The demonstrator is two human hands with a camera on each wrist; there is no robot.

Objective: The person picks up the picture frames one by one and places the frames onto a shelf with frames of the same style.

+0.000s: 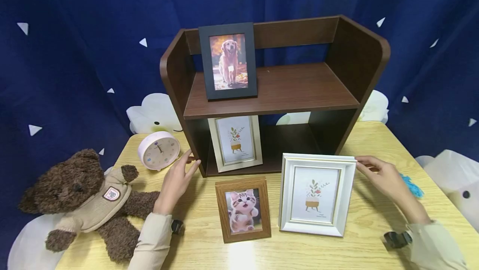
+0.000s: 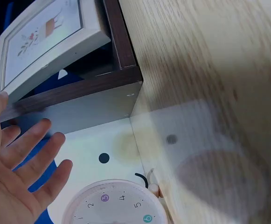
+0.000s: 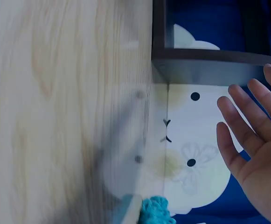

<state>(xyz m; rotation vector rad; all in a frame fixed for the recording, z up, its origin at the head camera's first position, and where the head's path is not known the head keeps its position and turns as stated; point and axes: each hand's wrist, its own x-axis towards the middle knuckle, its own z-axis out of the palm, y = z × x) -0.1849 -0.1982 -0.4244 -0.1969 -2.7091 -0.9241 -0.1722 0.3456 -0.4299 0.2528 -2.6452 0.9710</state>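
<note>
My left hand [image 1: 177, 180] is at the lower left side of the dark brown shelf [image 1: 273, 95], thumb and fingers spread. In the left wrist view its thumb overlaps the shelf's front edge, close to a cream photo frame [image 2: 56, 65] with a plant print that leans inside the lower level. My right hand [image 1: 383, 176] has relaxed, parted fingers. Its fingertips are right at the upper right corner of a white photo frame [image 1: 286, 195] standing on the table. Left of that frame stands a brown wooden photo frame [image 1: 222, 212] with a kitten picture.
A black photo frame [image 1: 206, 62] with a dog picture stands on the upper level. The pink alarm clock [image 1: 159, 153] and a brown teddy bear [image 1: 101, 207] in a beige sweater are at the left. Something blue and fluffy [image 1: 413, 186] lies beyond my right hand.
</note>
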